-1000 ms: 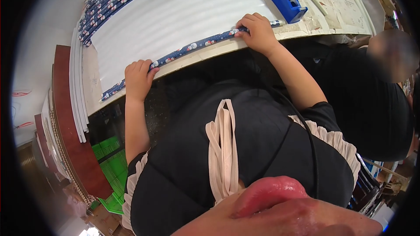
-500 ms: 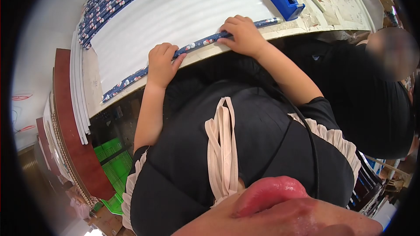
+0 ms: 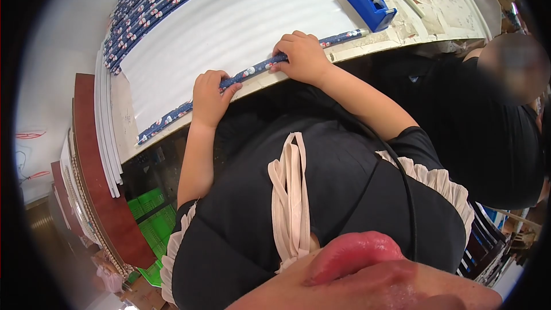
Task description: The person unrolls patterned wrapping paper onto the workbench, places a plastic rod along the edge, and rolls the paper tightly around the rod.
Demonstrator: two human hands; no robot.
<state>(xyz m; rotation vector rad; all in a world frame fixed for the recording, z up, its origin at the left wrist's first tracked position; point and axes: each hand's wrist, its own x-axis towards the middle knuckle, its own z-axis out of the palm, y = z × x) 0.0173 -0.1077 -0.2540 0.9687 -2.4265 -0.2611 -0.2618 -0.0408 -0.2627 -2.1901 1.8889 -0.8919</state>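
A thin roll of wrapping paper (image 3: pixel 248 73), dark blue with snowman figures, lies along the table's near edge. My left hand (image 3: pixel 210 99) is closed around it left of the middle, thumb on the near side. Further right, my right hand (image 3: pixel 302 59) also grips the roll, fingers curled over the far side. A white sheet (image 3: pixel 229 28) spreads flat on the table beyond the roll, its white side up. The palms and some fingertips are hidden.
Several finished blue patterned rolls (image 3: pixel 155 3) lie stacked at the back left. A blue tape dispenser (image 3: pixel 367 4) stands just past the roll's right end. Green crates (image 3: pixel 152 212) sit below left. Another person in black (image 3: pixel 459 132) is close on my right.
My right hand has shifted left along the roll, closer to my left hand. My left hand stays at about the same place on it. The view has tilted slightly.
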